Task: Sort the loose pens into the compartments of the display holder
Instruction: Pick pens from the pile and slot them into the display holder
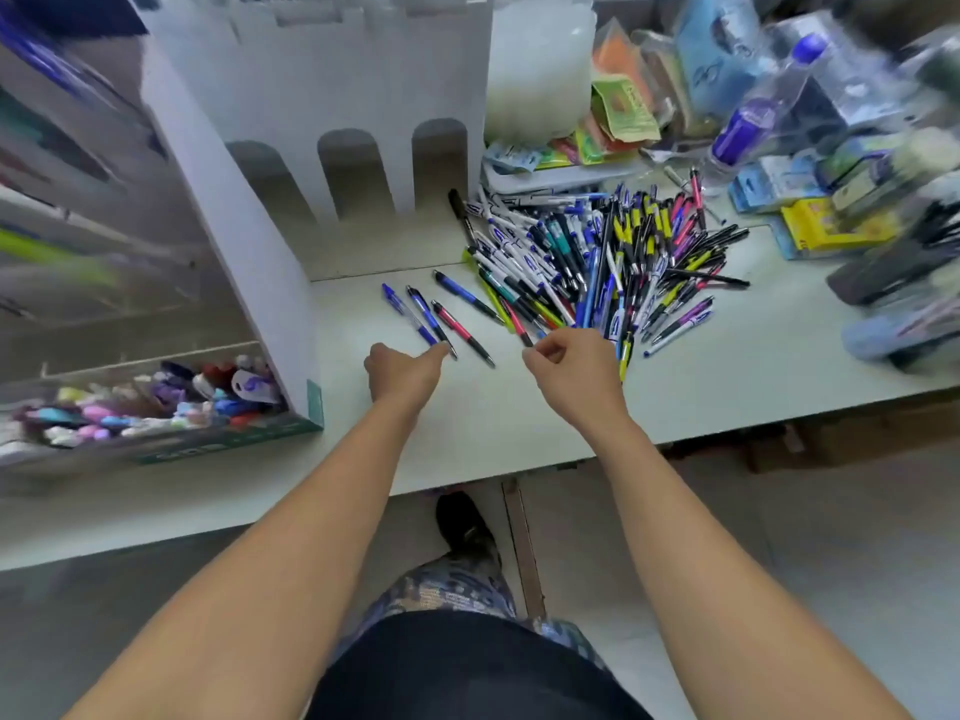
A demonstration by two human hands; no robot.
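Note:
A big heap of loose pens (602,257) lies on the white table (519,407), right of centre. Several single pens lie apart to its left: two blue ones (415,317), a red one (460,332) and a dark blue one (465,296). My left hand (402,374) reaches to the near tips of the blue pens, its fingertip touching them. My right hand (571,363) pinches the tip of a pen at the heap's near edge. The white display holder (322,111) stands at the back left, with three arched openings along its bottom.
A tray of colourful small items (150,402) sits at the left front of the holder. Packaged stationery, a bottle (753,116) and a white tub (540,65) crowd the back right. The table's front edge runs just below my wrists.

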